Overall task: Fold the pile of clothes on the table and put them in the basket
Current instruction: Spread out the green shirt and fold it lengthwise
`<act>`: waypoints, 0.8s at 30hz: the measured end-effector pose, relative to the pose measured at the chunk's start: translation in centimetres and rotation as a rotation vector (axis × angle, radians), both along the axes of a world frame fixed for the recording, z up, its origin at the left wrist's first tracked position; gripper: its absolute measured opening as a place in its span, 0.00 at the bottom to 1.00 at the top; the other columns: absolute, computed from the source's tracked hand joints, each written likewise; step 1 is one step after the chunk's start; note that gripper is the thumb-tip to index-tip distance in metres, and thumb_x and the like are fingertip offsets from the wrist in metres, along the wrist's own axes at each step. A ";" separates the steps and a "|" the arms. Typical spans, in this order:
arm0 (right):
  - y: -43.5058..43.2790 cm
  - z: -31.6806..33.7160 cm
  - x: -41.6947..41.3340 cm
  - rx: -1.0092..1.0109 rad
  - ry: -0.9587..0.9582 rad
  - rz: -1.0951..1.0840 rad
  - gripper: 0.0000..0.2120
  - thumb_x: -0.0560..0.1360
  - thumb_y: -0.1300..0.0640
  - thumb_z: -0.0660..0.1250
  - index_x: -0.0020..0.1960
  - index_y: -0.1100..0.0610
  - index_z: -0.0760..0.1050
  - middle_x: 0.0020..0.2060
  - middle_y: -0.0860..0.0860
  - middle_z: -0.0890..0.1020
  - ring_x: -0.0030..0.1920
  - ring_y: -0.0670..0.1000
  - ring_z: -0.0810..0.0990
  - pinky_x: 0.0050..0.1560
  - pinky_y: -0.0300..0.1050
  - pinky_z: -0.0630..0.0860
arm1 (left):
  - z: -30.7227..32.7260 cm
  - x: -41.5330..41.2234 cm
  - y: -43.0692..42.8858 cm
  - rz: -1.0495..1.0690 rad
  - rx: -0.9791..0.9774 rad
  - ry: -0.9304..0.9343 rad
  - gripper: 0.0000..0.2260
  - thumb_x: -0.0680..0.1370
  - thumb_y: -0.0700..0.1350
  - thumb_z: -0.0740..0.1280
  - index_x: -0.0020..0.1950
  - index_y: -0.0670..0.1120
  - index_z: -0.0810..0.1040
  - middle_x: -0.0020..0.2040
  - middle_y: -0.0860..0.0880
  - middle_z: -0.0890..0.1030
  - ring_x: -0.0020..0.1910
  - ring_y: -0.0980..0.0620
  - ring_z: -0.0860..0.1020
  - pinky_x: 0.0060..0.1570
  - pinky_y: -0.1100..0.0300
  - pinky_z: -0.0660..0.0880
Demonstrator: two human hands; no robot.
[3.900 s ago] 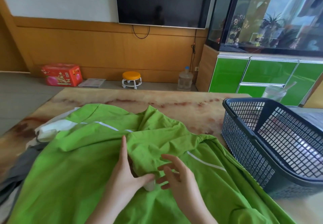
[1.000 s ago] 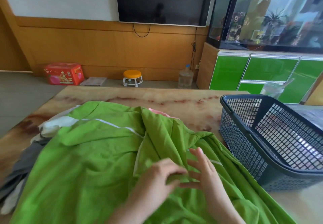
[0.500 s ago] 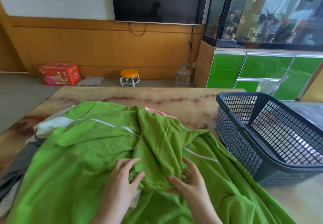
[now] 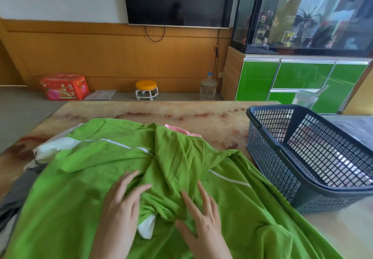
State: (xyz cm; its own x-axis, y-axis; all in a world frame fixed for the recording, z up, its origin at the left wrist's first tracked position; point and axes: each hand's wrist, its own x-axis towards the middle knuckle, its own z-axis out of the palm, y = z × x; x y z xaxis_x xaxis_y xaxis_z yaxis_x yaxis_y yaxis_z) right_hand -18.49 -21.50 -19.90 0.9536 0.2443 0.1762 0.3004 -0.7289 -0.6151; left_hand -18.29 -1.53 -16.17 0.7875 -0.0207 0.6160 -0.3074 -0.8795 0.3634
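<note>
Green jacket (image 4: 84, 188) spread over clothes pile at table (image 4: 201, 117) centre, L hand (image 4: 121, 204) & R hand (image 4: 201, 216) flat on its bunched middle, fingers straight & spread, dark basket (image 4: 278, 170) at 3 o'clock, just beside jacket, pink garment (image 4: 181, 132) at 12.

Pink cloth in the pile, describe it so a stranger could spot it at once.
Start at the table, where a big green top lies spread out. At the top's far edge, toward the basket, a strip of pink cloth peeks out. It is the only pink piece among green, white and grey.
</note>
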 end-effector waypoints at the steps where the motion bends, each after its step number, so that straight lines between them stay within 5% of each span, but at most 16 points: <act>1: -0.1 -0.1 0.2 -0.007 -0.004 0.030 0.30 0.72 0.30 0.47 0.73 0.34 0.49 0.76 0.41 0.42 0.75 0.44 0.40 0.71 0.39 0.39 | 0.1 0.4 -0.6 -0.085 0.063 -0.003 0.13 0.76 0.39 0.63 0.57 0.49 0.81 0.65 0.47 0.74 0.66 0.45 0.71 0.64 0.51 0.65; 2: -0.2 -0.3 0.5 -0.031 -0.041 0.059 0.28 0.75 0.30 0.44 0.73 0.34 0.50 0.76 0.40 0.45 0.76 0.43 0.42 0.72 0.37 0.39 | -0.2 0.7 -1.0 -0.150 0.123 0.039 0.15 0.79 0.45 0.57 0.61 0.50 0.79 0.67 0.50 0.74 0.68 0.48 0.69 0.67 0.53 0.61; 5: 0.3 -1.2 0.6 -0.208 0.025 0.126 0.22 0.80 0.38 0.42 0.73 0.38 0.54 0.69 0.38 0.69 0.70 0.43 0.67 0.70 0.44 0.50 | -2.5 1.5 -0.9 -0.152 0.345 0.252 0.27 0.82 0.56 0.41 0.60 0.55 0.79 0.59 0.57 0.80 0.61 0.55 0.76 0.71 0.61 0.47; 7: 0.3 -2.1 0.6 -0.329 0.109 0.143 0.25 0.79 0.37 0.43 0.75 0.39 0.47 0.65 0.35 0.72 0.66 0.40 0.72 0.69 0.48 0.50 | -4.2 1.7 -0.5 -0.124 0.461 0.313 0.30 0.82 0.57 0.38 0.55 0.55 0.82 0.54 0.56 0.82 0.55 0.54 0.81 0.70 0.59 0.45; 11: -1.3 -0.5 0.8 -0.154 0.107 0.196 0.32 0.69 0.26 0.38 0.71 0.33 0.52 0.72 0.33 0.53 0.73 0.35 0.48 0.74 0.43 0.38 | -3.3 2.0 -1.6 -0.031 0.446 0.133 0.13 0.72 0.54 0.62 0.50 0.54 0.84 0.49 0.55 0.84 0.50 0.53 0.82 0.63 0.50 0.65; 14: -4.6 1.1 0.2 0.053 -0.016 0.074 0.28 0.72 0.28 0.45 0.66 0.36 0.67 0.68 0.32 0.63 0.69 0.31 0.59 0.71 0.34 0.50 | -0.4 2.2 -3.9 -0.027 0.267 0.084 0.09 0.70 0.45 0.71 0.49 0.51 0.84 0.49 0.52 0.84 0.51 0.50 0.82 0.55 0.45 0.74; 17: -9.3 2.2 -1.3 0.171 -0.055 -0.120 0.11 0.75 0.44 0.62 0.56 0.39 0.76 0.58 0.31 0.75 0.60 0.33 0.73 0.61 0.28 0.67 | 1.2 2.0 -7.2 -0.146 0.148 0.072 0.09 0.75 0.46 0.66 0.52 0.51 0.82 0.54 0.52 0.82 0.58 0.51 0.79 0.61 0.46 0.69; 19: -12.2 2.2 -2.4 0.196 -0.069 -0.250 0.14 0.75 0.59 0.67 0.51 0.39 0.78 0.52 0.32 0.79 0.53 0.35 0.77 0.54 0.32 0.74 | 1.8 1.4 -10.0 -0.280 0.089 0.161 0.13 0.77 0.50 0.59 0.57 0.53 0.80 0.58 0.55 0.80 0.62 0.54 0.75 0.67 0.50 0.63; 22: -15.5 1.9 -3.6 0.143 -0.093 -0.460 0.15 0.73 0.64 0.69 0.45 0.42 0.79 0.45 0.36 0.81 0.49 0.40 0.78 0.47 0.32 0.72 | 0.4 -0.6 -14.4 -0.424 0.046 0.455 0.16 0.81 0.51 0.57 0.69 0.57 0.69 0.69 0.60 0.68 0.70 0.62 0.63 0.74 0.61 0.50; 24: -17.5 1.2 -4.1 0.014 -0.164 -0.612 0.11 0.71 0.64 0.72 0.45 0.48 0.81 0.46 0.42 0.81 0.49 0.50 0.78 0.47 0.41 0.70 | -1.3 -2.1 -17.0 -0.500 0.040 0.585 0.21 0.81 0.53 0.57 0.74 0.58 0.60 0.74 0.59 0.62 0.73 0.62 0.57 0.75 0.61 0.47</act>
